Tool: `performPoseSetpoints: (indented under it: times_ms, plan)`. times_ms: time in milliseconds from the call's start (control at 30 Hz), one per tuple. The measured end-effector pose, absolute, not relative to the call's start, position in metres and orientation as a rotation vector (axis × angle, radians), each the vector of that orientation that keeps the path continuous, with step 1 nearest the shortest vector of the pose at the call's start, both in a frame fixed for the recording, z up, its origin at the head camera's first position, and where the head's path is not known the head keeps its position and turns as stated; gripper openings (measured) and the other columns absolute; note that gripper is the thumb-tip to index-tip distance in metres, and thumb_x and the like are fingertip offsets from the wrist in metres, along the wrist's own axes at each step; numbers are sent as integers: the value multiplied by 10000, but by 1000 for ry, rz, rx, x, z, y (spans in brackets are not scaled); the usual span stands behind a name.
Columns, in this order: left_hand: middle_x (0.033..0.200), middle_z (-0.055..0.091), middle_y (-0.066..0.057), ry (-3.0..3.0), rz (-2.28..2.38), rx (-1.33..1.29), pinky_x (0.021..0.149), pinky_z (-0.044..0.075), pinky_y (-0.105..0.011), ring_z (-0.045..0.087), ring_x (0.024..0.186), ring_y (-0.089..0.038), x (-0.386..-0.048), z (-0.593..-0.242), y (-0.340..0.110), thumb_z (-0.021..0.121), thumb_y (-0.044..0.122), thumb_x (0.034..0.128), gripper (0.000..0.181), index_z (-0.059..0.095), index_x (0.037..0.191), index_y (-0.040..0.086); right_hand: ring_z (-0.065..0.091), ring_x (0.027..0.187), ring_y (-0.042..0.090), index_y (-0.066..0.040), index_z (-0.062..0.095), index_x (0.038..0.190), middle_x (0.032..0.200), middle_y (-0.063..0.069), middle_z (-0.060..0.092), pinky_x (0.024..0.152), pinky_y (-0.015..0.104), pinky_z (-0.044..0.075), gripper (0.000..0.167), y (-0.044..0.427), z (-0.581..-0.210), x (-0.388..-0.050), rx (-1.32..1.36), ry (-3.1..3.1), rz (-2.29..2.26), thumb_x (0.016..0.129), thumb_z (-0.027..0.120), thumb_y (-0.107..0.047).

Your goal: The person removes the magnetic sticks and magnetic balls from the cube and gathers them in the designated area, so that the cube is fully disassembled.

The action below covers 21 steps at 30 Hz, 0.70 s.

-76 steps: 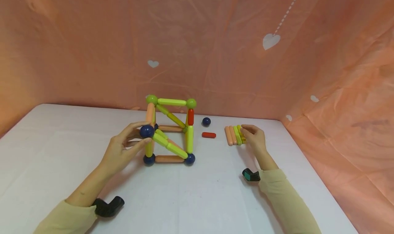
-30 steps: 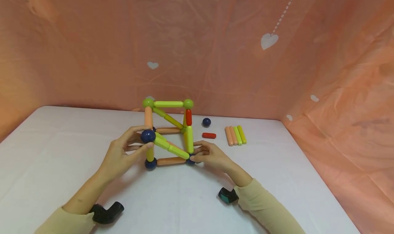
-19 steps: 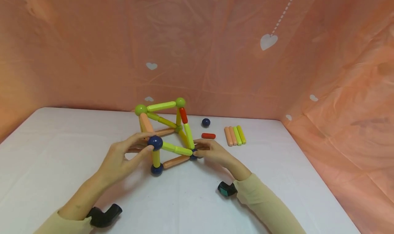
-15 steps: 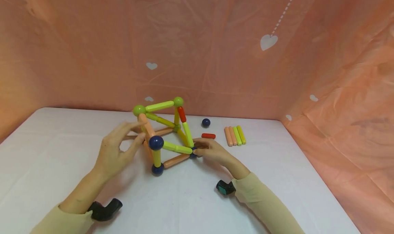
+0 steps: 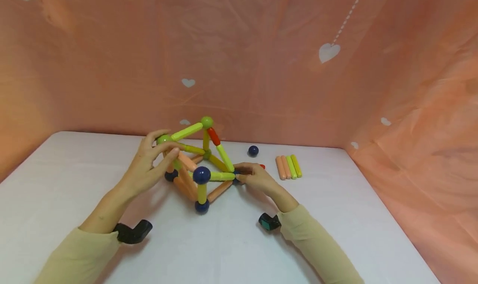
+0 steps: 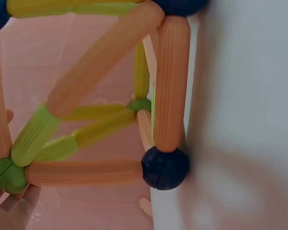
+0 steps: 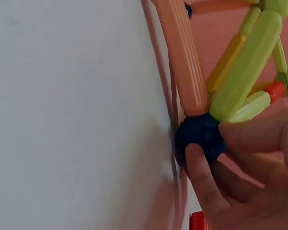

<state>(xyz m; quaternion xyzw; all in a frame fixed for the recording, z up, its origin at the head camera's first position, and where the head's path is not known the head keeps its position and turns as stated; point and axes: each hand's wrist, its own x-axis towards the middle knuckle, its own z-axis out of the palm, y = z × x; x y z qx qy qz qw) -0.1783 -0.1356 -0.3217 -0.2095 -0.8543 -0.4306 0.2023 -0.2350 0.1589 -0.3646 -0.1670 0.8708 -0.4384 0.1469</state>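
Observation:
A cube-like frame of magnetic sticks and balls stands on the table, turned at an angle, with diagonal sticks across its sides. My left hand point(image 5: 149, 163) holds the green ball point(image 6: 9, 175) at the frame's upper left corner. In the left wrist view its fingertips lie around that ball, under a peach stick point(image 6: 86, 173). My right hand point(image 5: 259, 180) pinches a dark blue ball point(image 7: 200, 136) at the lower right corner, where a peach stick point(image 7: 185, 57) and a yellow-green stick point(image 7: 249, 67) meet. Nearest me are an upper blue ball point(image 5: 201, 175) and a lower blue ball point(image 5: 202, 206).
A loose blue ball point(image 5: 253, 150) lies right of the frame. A short red stick point(image 5: 263, 166) is mostly hidden behind my right hand. Further right, two peach sticks point(image 5: 283, 167) and two yellow-green sticks point(image 5: 293, 166) lie side by side. A peach cloth point(image 5: 261, 68) hangs behind the table.
My right hand has come from the loose sticks to the frame's lower right ball. The frame has turned, near left corner swinging right. My left hand has shifted from a blue ball to the green one.

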Motion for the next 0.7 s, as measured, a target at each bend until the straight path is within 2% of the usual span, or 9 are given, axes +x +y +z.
performPoseSetpoints:
  times_ms: [167,333,433,533,700]
  plan:
    - [1357,444,-163,-2351,-1148,-605,878,286,-555,336,1176,-339,-165,-321,-135,612,191,942,191,719,1062,87,648,951,190,4,617,1233,1159,169,667,848,297,534,315,151,-366,-242,-391,2539,-1369,926,587,-60]
    - [1323,463,-124,-2376,-1153,-583,800,357,-403,433,981,-190,-148,-317,-131,681,183,892,194,725,1074,133,681,933,224,-10,643,1197,1110,168,689,829,318,552,288,145,-368,-244,-303,2597,-1411,922,618,-91]
    - [1341,445,-115,-2410,-1149,-566,712,407,-298,481,914,-144,-138,-316,-129,705,189,874,210,718,1082,161,684,935,235,-22,655,1178,1098,155,693,818,305,551,280,145,-365,-238,-327,2672,-1447,918,624,-119]
    - [1369,433,-113,-2418,-1134,-561,628,419,-233,500,855,-118,-130,-315,-126,729,182,855,205,717,1060,182,665,877,221,-21,657,1161,1099,168,680,735,268,539,258,148,-357,-226,-476,2688,-1595,941,597,-141]
    - [1352,446,-145,-2388,-1104,-533,554,422,-207,479,707,-88,-123,-313,-118,754,173,831,198,724,1026,161,567,717,160,31,613,1177,1107,253,628,582,222,442,282,155,-337,-200,-933,2408,-1819,989,525,-160]
